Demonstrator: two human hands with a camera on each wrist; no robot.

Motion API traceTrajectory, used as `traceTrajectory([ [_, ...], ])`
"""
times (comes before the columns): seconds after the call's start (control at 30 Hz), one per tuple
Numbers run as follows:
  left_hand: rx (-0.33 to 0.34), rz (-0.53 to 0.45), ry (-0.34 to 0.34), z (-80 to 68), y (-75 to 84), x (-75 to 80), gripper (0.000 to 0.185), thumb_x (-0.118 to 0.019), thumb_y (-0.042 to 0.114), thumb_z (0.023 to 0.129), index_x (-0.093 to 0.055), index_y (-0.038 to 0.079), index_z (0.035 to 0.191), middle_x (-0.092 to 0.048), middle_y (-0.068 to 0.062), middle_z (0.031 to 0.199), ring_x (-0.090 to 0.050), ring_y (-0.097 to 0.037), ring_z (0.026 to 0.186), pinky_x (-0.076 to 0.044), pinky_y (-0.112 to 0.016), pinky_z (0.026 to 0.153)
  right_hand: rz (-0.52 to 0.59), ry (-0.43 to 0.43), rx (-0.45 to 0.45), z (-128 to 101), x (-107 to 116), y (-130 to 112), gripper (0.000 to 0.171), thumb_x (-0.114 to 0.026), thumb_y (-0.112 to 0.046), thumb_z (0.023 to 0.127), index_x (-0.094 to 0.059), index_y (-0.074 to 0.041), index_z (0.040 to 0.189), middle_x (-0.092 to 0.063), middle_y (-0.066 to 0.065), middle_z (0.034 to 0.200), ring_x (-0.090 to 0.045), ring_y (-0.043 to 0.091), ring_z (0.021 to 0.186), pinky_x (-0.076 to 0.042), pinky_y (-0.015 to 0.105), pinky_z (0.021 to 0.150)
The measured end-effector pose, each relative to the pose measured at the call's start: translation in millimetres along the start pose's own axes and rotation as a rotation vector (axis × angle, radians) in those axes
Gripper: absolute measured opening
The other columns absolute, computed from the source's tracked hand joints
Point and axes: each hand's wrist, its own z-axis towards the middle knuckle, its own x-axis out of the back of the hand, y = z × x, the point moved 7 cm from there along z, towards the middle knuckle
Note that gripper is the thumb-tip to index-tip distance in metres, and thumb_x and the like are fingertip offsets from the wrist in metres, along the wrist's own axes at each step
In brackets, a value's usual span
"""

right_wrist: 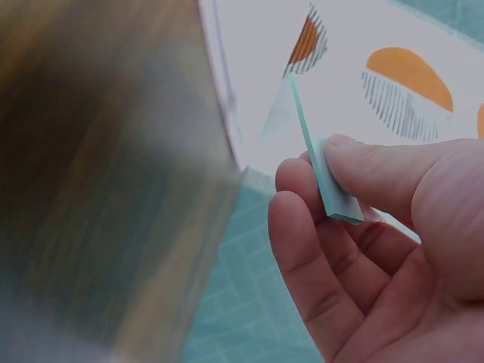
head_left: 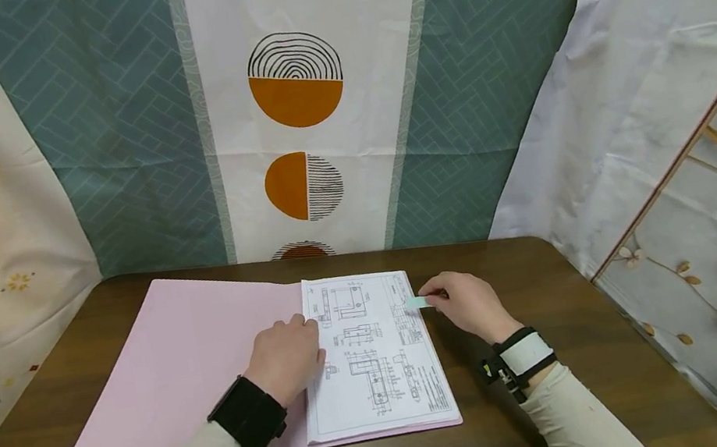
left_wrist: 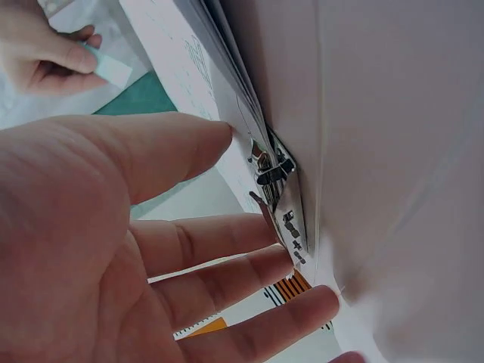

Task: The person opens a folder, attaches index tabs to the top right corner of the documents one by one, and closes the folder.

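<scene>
Our left hand [head_left: 286, 360] rests flat, fingers straight, on the drawing sheets [head_left: 373, 355] in the open pink folder [head_left: 176, 365]. Our right hand [head_left: 468, 305] pinches a small green tab [head_left: 417, 302] at the sheets' right edge; it looks not yet stuck down.

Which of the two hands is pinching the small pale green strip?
The right hand, at the drawing sheet's right edge, pinches the pale green strip. The left hand lies flat on the sheet's left edge, holding nothing.
</scene>
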Motion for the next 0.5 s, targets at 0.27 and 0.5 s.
traceTrajectory([
  [0.27,-0.038,0.088,0.082,1.5,7.6,7.2,0.042,-0.085,0.037,0.098,-0.078,0.003,0.121,-0.075,-0.016,0.101,-0.071,-0.034,0.087,-0.054,-0.055,0.084,0.066,0.009,0.032,-0.6,0.6,-20.7,0.016,-0.082,-0.014,0.101,-0.085,-0.014,0.117,-0.079,0.002,0.119,-0.066,0.018,0.091,-0.056,0.037,0.079],
  [0.5,-0.073,-0.097,0.145,6.5,17.4,17.8,0.051,-0.090,0.033,0.095,-0.073,0.005,0.134,-0.076,-0.016,0.120,-0.072,-0.035,0.106,-0.056,-0.051,0.098,0.217,-0.050,0.014,1.1,-8.6,-35.2,0.012,-0.082,-0.017,0.102,-0.086,-0.018,0.114,-0.077,-0.004,0.109,-0.064,0.019,0.090,-0.055,0.035,0.077],
])
